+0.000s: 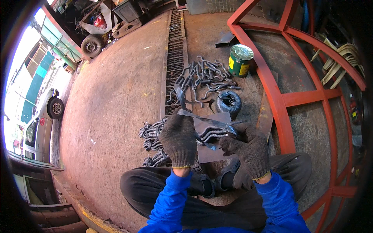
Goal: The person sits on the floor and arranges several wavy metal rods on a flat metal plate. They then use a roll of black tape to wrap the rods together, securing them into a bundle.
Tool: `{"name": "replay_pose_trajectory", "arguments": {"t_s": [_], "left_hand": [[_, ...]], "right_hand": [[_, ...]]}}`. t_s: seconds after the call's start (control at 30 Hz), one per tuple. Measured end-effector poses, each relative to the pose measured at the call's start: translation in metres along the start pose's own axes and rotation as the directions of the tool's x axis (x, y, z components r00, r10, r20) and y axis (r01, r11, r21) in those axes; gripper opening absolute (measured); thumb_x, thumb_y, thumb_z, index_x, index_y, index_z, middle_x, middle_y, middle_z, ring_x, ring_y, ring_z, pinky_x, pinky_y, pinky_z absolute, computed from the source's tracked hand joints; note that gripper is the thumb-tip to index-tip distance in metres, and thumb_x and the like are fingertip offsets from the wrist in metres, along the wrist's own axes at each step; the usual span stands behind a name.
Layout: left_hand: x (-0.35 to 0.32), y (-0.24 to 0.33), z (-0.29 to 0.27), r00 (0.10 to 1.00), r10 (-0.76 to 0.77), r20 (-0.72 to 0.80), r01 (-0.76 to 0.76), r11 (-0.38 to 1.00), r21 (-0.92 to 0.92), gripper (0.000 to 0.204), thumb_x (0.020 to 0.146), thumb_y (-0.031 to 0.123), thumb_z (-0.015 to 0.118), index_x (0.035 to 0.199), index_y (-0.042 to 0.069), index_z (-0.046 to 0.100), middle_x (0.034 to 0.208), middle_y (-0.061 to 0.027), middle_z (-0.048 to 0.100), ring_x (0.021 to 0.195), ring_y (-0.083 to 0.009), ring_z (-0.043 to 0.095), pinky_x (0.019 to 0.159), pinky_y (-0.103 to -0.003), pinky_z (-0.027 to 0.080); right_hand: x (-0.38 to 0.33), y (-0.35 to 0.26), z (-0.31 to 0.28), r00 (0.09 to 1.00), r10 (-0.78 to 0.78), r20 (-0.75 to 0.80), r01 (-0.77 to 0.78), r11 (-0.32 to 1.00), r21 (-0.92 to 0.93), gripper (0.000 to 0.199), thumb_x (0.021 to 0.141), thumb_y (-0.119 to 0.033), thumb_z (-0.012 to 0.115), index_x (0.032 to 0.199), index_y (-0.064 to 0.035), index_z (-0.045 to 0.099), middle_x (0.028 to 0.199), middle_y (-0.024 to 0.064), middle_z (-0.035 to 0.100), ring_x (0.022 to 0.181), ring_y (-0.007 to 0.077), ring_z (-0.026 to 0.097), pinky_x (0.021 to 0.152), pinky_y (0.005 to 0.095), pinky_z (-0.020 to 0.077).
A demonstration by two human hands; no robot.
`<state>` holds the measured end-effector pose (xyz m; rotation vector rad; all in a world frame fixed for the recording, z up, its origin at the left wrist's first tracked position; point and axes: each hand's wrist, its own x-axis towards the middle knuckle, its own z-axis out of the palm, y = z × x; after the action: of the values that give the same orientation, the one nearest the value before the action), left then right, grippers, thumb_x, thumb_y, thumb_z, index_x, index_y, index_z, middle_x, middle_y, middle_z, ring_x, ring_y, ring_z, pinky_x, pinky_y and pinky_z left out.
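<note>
My left hand [178,138], in a dark knitted glove, is closed around the left end of a small bundle of bent ribbed steel rods [213,133]. A shiny grey-blue plastic strip [208,120] runs across the bundle from the left hand to the right. At its right end my right hand [248,147], gloved too, has its fingers curled on the strip; its fingertips are partly hidden. Below the bundle is a flat grey plate [210,156]. Tied bundles of similar rods [152,135] lie beside my left hand. Just beyond my right hand sits a wrapped plastic roll [228,103].
Loose bent rods [206,75] are heaped across a floor grating [173,58]. A green can [240,61] stands beside a red metal frame [285,120] on the right. My crossed legs [155,186] are close below. A parked vehicle [40,128] is at far left.
</note>
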<state>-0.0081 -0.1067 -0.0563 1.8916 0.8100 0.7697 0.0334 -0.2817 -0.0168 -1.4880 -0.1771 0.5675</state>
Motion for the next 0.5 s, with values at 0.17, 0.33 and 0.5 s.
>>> {"name": "replay_pose_trajectory", "arguments": {"t_s": [0.17, 0.33, 0.5], "left_hand": [[-0.003, 0.011, 0.002, 0.994, 0.111, -0.021, -0.108, 0.989, 0.098, 0.017, 0.087, 0.008, 0.065, 0.101, 0.000, 0.071, 0.100, -0.0170, 0.072, 0.085, -0.0260, 0.071, 0.075, -0.034, 0.054], [-0.002, 0.004, 0.001, 0.952, 0.278, -0.124, -0.253, 0.950, 0.185, 0.011, 0.084, 0.005, 0.063, 0.093, 0.000, 0.069, 0.109, -0.0173, 0.069, 0.089, -0.0307, 0.070, 0.077, -0.036, 0.055], [-0.001, 0.002, 0.002, 0.933, 0.346, -0.097, -0.324, 0.926, 0.192, 0.010, 0.084, 0.004, 0.063, 0.092, 0.000, 0.068, 0.110, -0.0183, 0.069, 0.092, -0.0330, 0.069, 0.079, -0.036, 0.055]], "right_hand": [[0.004, 0.016, 0.004, 0.973, -0.170, -0.157, 0.163, 0.985, -0.052, 0.018, 0.082, -0.005, 0.076, 0.091, -0.0034, 0.061, 0.084, 0.0080, 0.067, 0.071, 0.0114, 0.064, 0.061, 0.0252, 0.0512], [0.008, 0.026, -0.002, 0.904, -0.344, -0.255, 0.210, 0.875, -0.435, 0.019, 0.079, -0.004, 0.075, 0.091, -0.0040, 0.060, 0.074, 0.0061, 0.063, 0.068, 0.0130, 0.062, 0.061, 0.0290, 0.0500], [0.012, 0.027, -0.005, 0.900, -0.419, -0.121, 0.270, 0.753, -0.599, 0.023, 0.079, -0.011, 0.077, 0.094, -0.0038, 0.062, 0.081, 0.0083, 0.064, 0.073, 0.0168, 0.063, 0.066, 0.0334, 0.0504]]}}
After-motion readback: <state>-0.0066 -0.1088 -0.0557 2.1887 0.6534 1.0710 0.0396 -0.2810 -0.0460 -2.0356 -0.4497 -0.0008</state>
